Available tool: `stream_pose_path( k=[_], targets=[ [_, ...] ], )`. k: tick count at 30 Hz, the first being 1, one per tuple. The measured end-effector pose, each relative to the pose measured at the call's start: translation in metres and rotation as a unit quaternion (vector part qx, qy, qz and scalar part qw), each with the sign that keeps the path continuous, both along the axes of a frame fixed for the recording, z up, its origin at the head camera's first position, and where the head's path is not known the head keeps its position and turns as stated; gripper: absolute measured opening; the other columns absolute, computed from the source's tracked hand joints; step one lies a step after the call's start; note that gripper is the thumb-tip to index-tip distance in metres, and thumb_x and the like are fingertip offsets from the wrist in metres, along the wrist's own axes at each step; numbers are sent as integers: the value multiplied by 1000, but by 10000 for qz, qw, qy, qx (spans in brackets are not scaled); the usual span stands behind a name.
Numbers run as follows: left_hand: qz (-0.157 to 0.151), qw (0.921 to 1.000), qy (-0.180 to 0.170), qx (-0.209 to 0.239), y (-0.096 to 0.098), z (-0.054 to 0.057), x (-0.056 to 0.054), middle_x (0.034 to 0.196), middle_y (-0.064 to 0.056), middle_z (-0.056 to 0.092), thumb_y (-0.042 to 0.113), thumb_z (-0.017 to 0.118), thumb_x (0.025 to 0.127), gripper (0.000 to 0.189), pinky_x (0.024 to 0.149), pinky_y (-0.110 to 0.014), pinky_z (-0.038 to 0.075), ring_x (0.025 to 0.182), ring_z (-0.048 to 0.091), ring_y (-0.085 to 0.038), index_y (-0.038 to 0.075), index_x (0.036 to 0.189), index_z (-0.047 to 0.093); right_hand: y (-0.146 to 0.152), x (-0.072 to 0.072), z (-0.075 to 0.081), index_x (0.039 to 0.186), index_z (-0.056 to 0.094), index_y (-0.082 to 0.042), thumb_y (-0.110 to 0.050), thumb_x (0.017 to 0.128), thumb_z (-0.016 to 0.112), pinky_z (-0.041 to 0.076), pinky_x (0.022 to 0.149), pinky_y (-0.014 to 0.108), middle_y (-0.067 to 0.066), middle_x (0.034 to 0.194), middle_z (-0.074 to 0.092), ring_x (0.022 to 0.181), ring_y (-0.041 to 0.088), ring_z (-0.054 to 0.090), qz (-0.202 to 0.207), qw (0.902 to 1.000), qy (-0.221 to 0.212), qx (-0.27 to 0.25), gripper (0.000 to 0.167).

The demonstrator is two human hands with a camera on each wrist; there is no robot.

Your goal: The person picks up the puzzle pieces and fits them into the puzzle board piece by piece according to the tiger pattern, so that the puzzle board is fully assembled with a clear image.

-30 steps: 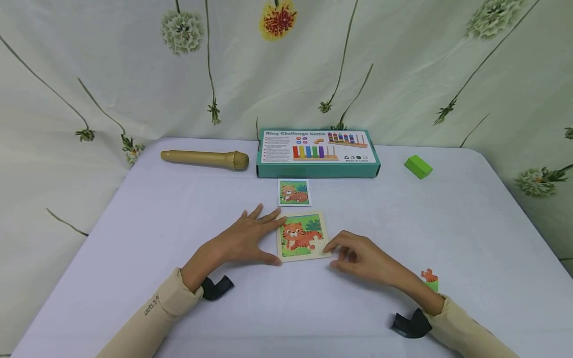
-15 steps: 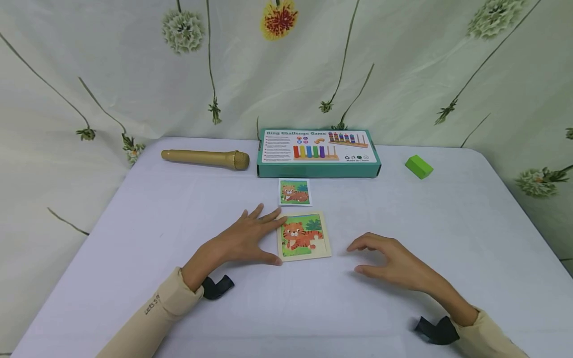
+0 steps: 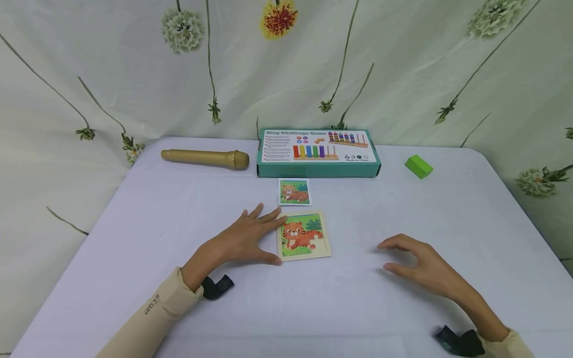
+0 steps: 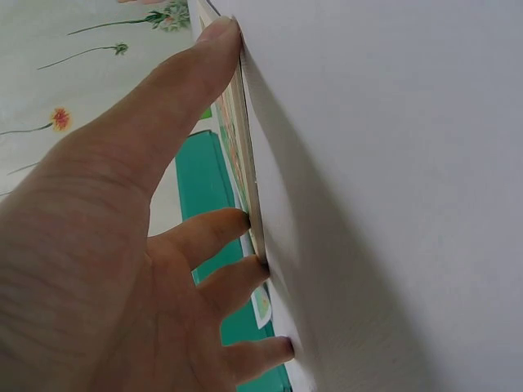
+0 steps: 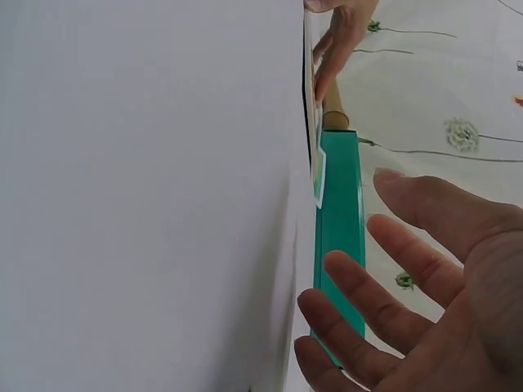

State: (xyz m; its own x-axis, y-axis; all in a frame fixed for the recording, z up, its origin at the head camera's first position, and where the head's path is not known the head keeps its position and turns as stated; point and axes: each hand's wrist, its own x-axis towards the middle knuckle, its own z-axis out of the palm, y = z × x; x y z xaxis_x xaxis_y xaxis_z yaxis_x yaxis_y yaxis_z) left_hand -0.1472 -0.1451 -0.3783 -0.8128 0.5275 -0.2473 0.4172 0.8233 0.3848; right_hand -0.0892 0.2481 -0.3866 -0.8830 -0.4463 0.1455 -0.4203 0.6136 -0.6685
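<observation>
A square wooden tiger puzzle [image 3: 302, 236] lies on the table, its lower right part a pale bare gap. Along its left edge my left hand [image 3: 248, 238] is spread, thumb at the lower left corner and fingertips at the upper left. In the left wrist view the thumb and fingers touch the edge of the puzzle board [image 4: 242, 151]. My right hand [image 3: 425, 266] is off to the right of the puzzle, fingers loosely curved, thumb apart, holding nothing. The loose puzzle piece seen earlier near the right wrist is hidden beneath the right hand.
Behind the puzzle lies a small tiger picture card [image 3: 294, 192], and behind that a green Ring Challenge Game box [image 3: 319, 170]. A gold toy microphone [image 3: 203, 158] is at the back left, a green block [image 3: 419, 166] at the back right. A flowered cloth [image 3: 403, 69] hangs behind.
My right hand has moved away from the puzzle's right edge toward the right, its fingers spreading. The loose piece has gone out of sight under it. The left hand stays put.
</observation>
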Motion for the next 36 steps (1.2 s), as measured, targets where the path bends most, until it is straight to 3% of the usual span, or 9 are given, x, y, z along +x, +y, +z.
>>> stream_pose_path(
  k=[6, 15, 24, 36],
  targets=[
    [27, 10000, -20, -28, 0, 1, 1, 160, 4, 16, 62, 75, 69, 99, 115, -60, 5, 147, -1, -35, 27, 151, 31, 17, 6, -2, 113, 65, -20, -14, 82, 77, 41, 90, 9, -7, 109, 65, 104, 4, 57, -237, 9996, 65, 100, 33],
    [28, 10000, -26, -42, 1, 3, 1, 160, 4, 16, 61, 76, 70, 99, 115, -60, 5, 147, -1, -35, 26, 151, 31, 38, 16, -1, 115, 64, -19, -13, 84, 74, 40, 88, 8, -3, 112, 64, 106, -3, 54, -462, 9989, 55, -33, 33],
    [20, 10000, -68, -64, 1, 4, 1, 160, 4, 15, 61, 75, 70, 99, 115, -60, 5, 147, -2, -35, 26, 151, 30, 53, 26, -2, 112, 65, -20, -17, 84, 75, 41, 82, 7, -5, 110, 65, 100, -8, 54, -868, 9955, -76, 371, 31],
    [65, 9999, -91, -64, 0, 2, 1, 160, 5, 15, 61, 75, 70, 99, 116, -58, 4, 147, -2, -34, 27, 151, 31, 72, 32, -9, 114, 64, -19, -9, 78, 78, 41, 75, 10, -10, 107, 62, 88, 1, 55, -577, 9974, 22, 426, 39]
  ],
)
